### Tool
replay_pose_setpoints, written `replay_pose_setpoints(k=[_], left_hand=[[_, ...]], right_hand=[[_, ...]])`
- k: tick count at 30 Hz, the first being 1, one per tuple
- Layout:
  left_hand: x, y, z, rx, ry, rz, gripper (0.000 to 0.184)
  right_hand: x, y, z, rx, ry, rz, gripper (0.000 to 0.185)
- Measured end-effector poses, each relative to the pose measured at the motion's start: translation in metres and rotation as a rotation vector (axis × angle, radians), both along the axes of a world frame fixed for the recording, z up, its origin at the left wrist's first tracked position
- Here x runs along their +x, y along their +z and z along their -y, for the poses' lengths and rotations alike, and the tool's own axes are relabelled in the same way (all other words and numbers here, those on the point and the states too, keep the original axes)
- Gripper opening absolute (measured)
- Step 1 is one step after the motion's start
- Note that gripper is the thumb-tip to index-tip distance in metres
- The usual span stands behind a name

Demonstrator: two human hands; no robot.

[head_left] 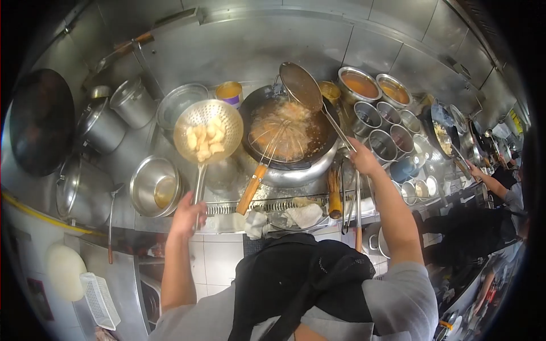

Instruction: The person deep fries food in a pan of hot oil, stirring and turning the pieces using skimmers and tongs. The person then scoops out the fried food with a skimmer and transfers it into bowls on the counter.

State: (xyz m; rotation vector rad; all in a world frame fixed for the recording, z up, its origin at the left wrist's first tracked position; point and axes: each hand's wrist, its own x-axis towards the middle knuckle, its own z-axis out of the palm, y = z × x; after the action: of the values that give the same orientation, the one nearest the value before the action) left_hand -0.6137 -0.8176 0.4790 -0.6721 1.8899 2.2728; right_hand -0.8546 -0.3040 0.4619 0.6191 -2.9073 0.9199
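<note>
Left hand (189, 215) grips perforated strainer (231, 126) left of wok (331, 132), bowl seemingly level so pale pieces (205, 138) stay in. Wooden-handled wire skimmer (253, 187) juts over bubbling wok's near rim, likely sparing handle heat. Right hand (364, 157) clasps ladle (301, 86), head above far side.

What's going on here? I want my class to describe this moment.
The person's left hand grips a perforated ladle holding pale food pieces. The right hand holds a round strainer tilted above a wok of bubbling liquid. A wire skimmer rests at the wok, with no hand on it. Another person's hand shows farther right.
</note>
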Motion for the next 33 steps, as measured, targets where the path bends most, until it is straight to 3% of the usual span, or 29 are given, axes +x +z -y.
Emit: replay_pose_setpoints(k=[3,6,8,10,11,12,14,18,22,24,27,31,33], left_hand=[[-0.064,0.001,-0.022,0.047,-0.010,-0.077,0.043],[-0.127,0.003,-0.058,0.202,-0.046,-0.128,0.044],[-0.157,0.001,-0.081,0.222,0.085,-0.131,0.019],[-0.178,0.001,-0.084,0.206,0.069,-0.139,0.021],[-0.185,0.003,-0.083,0.189,0.053,-0.143,0.023],[-0.187,0.007,-0.082,0.187,0.051,-0.143,0.023],[-0.188,0.016,-0.079,0.043,0.037,-0.118,0.023],[-0.194,0.017,-0.074,-0.117,0.055,-0.116,0.023],[-0.205,0.004,-0.068,-0.169,0.001,-0.099,0.015],[-0.214,-0.008,-0.064,-0.140,0.008,-0.126,0.016],[-0.231,-0.021,-0.060,-0.342,-0.064,-0.116,0.021],[-0.270,-0.056,-0.060,-0.548,-0.083,-0.106,0.033],[-0.293,-0.064,-0.062,-0.980,-0.215,-0.007,0.048]], right_hand=[[-0.001,0.004,0.000,-0.136,-0.126,0.214,0.059],[0.011,0.005,-0.006,-0.283,-0.087,0.227,0.061],[0.018,0.016,-0.008,-0.201,-0.141,0.231,0.065],[0.017,0.028,-0.012,0.086,-0.088,0.085,0.073],[0.017,0.053,-0.010,0.366,-0.100,0.123,0.073],[0.010,0.063,-0.013,0.364,-0.101,0.123,0.073],[-0.005,0.080,-0.018,0.644,-0.022,-0.041,0.070],[-0.029,0.098,0.018,0.848,0.006,-0.156,0.043],[-0.030,0.108,0.025,0.868,-0.056,-0.107,0.059],[-0.036,0.107,0.011,0.956,-0.086,-0.083,0.050],[-0.019,0.118,0.006,1.043,-0.041,-0.166,0.042],[0.005,0.123,0.015,1.104,-0.088,-0.196,0.051],[0.028,0.122,0.028,1.018,-0.189,-0.100,0.057]])
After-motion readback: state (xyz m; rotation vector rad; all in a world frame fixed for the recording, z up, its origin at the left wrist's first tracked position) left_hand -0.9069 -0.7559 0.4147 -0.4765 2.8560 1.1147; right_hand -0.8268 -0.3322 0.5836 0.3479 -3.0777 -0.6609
